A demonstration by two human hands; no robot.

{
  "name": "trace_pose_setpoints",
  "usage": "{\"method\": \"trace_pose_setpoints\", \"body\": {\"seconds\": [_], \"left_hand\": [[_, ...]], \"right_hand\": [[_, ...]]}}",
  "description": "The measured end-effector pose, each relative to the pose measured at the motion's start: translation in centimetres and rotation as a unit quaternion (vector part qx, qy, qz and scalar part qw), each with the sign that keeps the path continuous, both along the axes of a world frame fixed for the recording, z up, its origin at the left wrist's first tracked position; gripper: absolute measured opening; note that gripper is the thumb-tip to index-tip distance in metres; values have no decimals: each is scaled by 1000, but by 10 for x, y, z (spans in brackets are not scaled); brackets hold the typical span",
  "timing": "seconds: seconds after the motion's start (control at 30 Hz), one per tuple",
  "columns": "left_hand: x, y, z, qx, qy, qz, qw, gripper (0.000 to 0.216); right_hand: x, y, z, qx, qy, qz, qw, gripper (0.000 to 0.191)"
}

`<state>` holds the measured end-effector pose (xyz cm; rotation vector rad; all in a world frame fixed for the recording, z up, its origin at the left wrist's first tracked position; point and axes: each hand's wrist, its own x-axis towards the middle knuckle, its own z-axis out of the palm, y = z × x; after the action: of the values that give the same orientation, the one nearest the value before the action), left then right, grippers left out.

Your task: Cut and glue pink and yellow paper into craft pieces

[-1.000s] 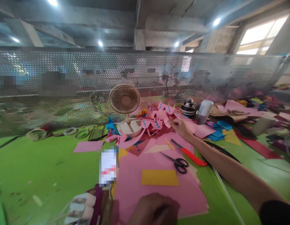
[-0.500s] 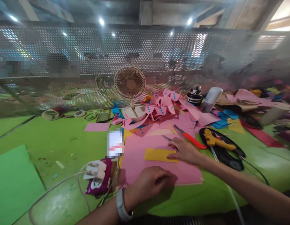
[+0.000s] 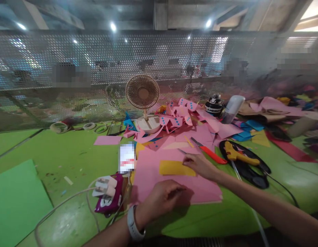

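Note:
My left hand (image 3: 162, 199), with a watch on the wrist, rests as a loose fist on the near edge of a large pink paper sheet (image 3: 153, 171); nothing shows in it. My right hand (image 3: 200, 167) lies just right of a yellow paper rectangle (image 3: 174, 168) that sits on the pink sheet. Its fingers curl down over the handles of the black scissors (image 3: 182, 151), of which only the blade tip shows.
A small fan (image 3: 142, 93) stands behind a heap of pink dotted cut-outs (image 3: 181, 115). A red utility knife (image 3: 210, 155) and a yellow glue gun (image 3: 238, 156) lie to the right. A phone (image 3: 126, 161), purple packet (image 3: 107, 199), green sheet (image 3: 14, 202) and tape rolls (image 3: 59, 127) lie left; a perforated metal screen (image 3: 97, 68) closes the back.
My right hand came back from the far pink cut-outs to the yellow rectangle, then shifted onto the scissors. The view tilted down, and my left hand and wrist came into view.

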<state>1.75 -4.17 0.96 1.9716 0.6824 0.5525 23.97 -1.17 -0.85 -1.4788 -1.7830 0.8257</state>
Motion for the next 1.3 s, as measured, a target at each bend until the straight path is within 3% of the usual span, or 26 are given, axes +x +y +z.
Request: {"method": "trace_pose_setpoints", "body": {"seconds": [0.17,0.3,0.43,0.5,0.57,0.63,0.7,0.8,0.93,1.03,1.17,1.27,1.3], "left_hand": [[2,7,-5,-133,-55,63,988,27],[0,18,-11,-291,-165,128,934,37],[-4,23,-12,-318,-215,186,905,32],[-3,24,-13,-315,-221,193,903,31],[-3,24,-15,-315,-223,207,899,31],[-2,25,-16,-319,-230,216,894,31],[-2,25,-16,-325,-230,221,890,31],[-1,25,-15,-343,-217,233,884,29],[-1,23,-14,-356,-195,222,887,32],[-3,23,-16,-319,-193,234,898,36],[-10,27,-15,-138,-137,279,940,52],[-15,29,-11,51,-6,169,984,47],[-17,29,-11,113,39,133,984,42]], "right_hand": [[-7,2,13,-32,94,-16,995,28],[-9,-1,18,-70,158,-1,985,33],[-3,-1,14,-55,116,35,991,29],[-1,-3,13,14,51,24,998,28],[-1,-8,15,136,-37,11,990,31],[-2,-17,16,255,-138,37,956,38],[-5,-26,14,329,-237,88,910,38],[-9,-33,6,374,-325,114,861,24],[-10,-32,-2,361,-335,121,862,18],[-8,-30,0,339,-340,127,868,16],[-4,-29,1,311,-347,125,876,16],[-2,-29,-4,300,-338,118,884,16],[-2,-29,-6,295,-333,117,888,16]]}}
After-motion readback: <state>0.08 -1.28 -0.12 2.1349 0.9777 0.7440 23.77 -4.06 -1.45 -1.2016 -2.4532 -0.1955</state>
